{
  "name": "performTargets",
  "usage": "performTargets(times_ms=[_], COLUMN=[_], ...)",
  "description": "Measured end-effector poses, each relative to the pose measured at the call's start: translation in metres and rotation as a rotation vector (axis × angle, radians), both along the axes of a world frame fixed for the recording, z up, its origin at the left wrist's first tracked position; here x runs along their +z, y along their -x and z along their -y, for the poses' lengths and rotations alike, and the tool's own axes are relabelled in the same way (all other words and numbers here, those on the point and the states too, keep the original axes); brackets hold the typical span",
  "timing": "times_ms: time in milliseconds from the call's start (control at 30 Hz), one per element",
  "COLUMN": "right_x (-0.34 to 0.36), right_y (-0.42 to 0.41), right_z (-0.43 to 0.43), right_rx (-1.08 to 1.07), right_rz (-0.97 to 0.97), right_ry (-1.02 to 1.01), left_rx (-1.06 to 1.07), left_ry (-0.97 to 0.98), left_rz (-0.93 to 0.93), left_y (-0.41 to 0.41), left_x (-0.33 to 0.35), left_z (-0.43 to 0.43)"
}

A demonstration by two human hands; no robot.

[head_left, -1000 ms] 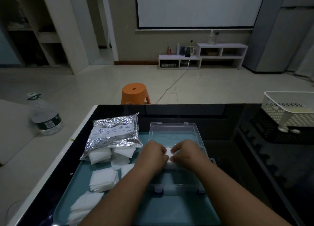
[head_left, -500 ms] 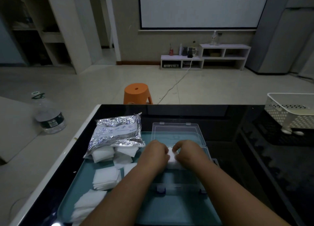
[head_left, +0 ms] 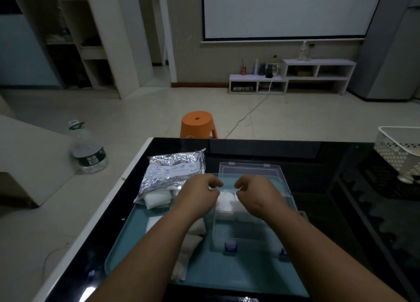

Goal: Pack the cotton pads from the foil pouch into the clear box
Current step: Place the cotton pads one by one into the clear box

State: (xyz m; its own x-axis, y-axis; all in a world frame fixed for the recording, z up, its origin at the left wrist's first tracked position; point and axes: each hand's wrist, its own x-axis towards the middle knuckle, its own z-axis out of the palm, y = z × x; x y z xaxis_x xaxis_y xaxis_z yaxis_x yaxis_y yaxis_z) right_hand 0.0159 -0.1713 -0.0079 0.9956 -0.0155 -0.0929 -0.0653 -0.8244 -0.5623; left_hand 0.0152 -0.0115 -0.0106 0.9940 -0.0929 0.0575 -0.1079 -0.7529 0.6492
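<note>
Both grips are hanging over the clear box (head_left: 252, 210), w/ fingers curled in loose. Left hand (head_left: 200, 195) is sitting at the box's left edge & its grip is loose, not holding any pad that shows. Right hand (head_left: 256, 193) is sitting over the box's middle, fingertips pointing down at the white stack, and its grip is loose too; can't tell if the tips are touching the stack. Cotton pads in the box (head_left: 227, 201) are lying in a white stack at the far end, between the 2 hands. Box lid (head_left: 250, 168) is lying open & flat behind the box. Two blue clips are sitting on the box's near side. Box is resting on a teal tray (head_left: 127, 240), & the tray is sitting on the black bench (head_left: 341, 210). Foil pouch (head_left: 172, 174) is lying at the tray's far left corner, just left of the left hand, w/ white pads poking out of its near end. More loose pads (head_left: 188, 240) are lying on the tray under the left arm, partly hidden. A white basket (head_left: 400, 151) is sitting at the bench's far right. An orange stool (head_left: 197, 124) & a water bottle (head_left: 88, 149) are standing on the floor.
</note>
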Motion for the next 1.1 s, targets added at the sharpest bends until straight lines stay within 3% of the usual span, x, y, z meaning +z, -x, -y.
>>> performTargets(times_ms=[233,500,700,833,1100], right_x=[0.004,-0.008,-0.026,-0.038,-0.046], right_y=[0.007,0.022,0.024,0.031,0.033], right_z=[-0.023,-0.058,-0.068,-0.071,-0.076], right_rx=[0.143,0.475,0.577,0.604,0.600], right_rz=[0.036,0.087,0.093,0.202,0.349], right_ry=[0.050,0.309,0.539,0.577,0.657], left_rx=[-0.052,-0.184,-0.277,-0.303,-0.227], left_ry=[-0.053,-0.380,-0.664,-0.785,-0.743], left_rz=[-0.061,-0.219,-0.387,-0.318,-0.040], left_y=[0.007,0.015,0.021,0.026,0.027], left_x=[0.011,0.019,0.010,-0.002,-0.009], left_z=[-0.038,-0.076,-0.094,-0.089,-0.084])
